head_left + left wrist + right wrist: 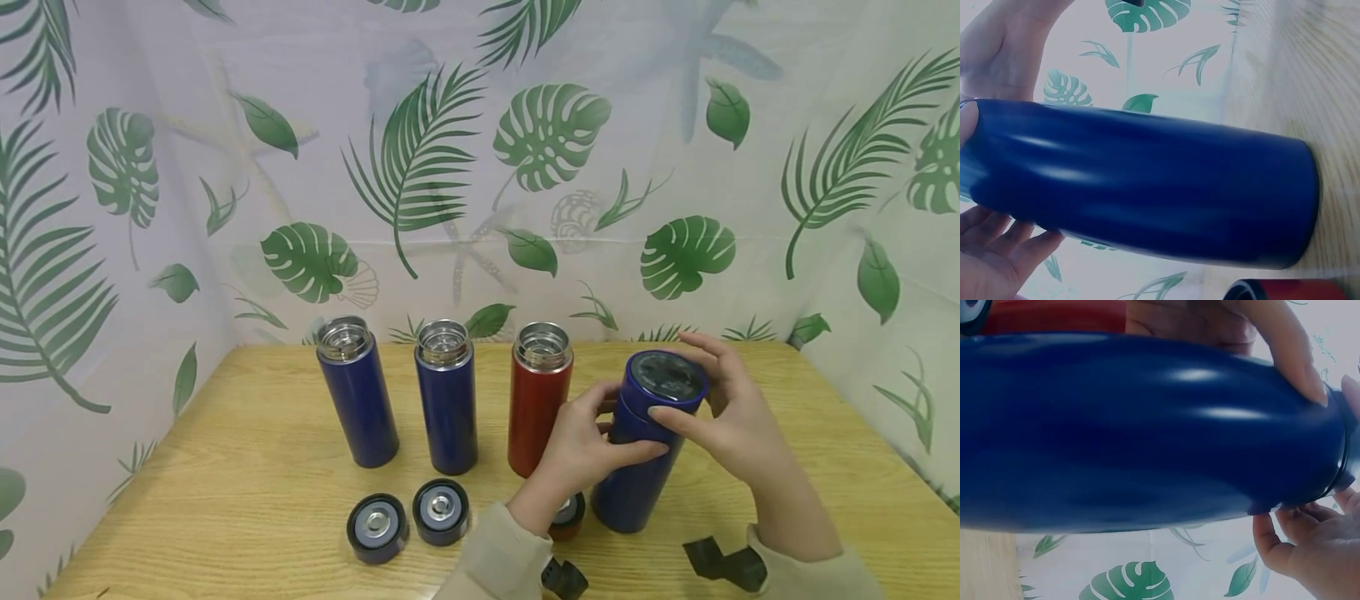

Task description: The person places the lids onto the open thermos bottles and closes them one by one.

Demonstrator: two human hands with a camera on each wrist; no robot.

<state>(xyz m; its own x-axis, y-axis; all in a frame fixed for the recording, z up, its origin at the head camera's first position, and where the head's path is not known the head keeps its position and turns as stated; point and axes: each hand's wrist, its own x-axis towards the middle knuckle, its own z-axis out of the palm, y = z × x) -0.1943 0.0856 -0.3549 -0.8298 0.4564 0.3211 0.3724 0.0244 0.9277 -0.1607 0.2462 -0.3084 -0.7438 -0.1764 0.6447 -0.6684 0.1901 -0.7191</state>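
A blue thermos bottle [637,492] stands at the right of the table, with a blue lid [667,377] on top whose upper face is dark and glossy. My left hand [581,437] grips the upper body from the left, thumb across the front. Around the lid curl the fingers of my right hand [738,417], its thumb on the near side. A thin seam shows between lid and body. In the left wrist view the bottle [1147,181] has its base at the wooden surface. The right wrist view shows the bottle's body [1116,431] close up, with both hands near the lid end.
Lidless bottles stand left: a blue one [360,408], another blue one [447,417] and a red one [536,400]. Before them lie two upturned lids [377,527] [441,511]; a red-edged lid [570,518] is partly behind my left wrist. A leaf-print curtain [450,200] backs the table [247,467].
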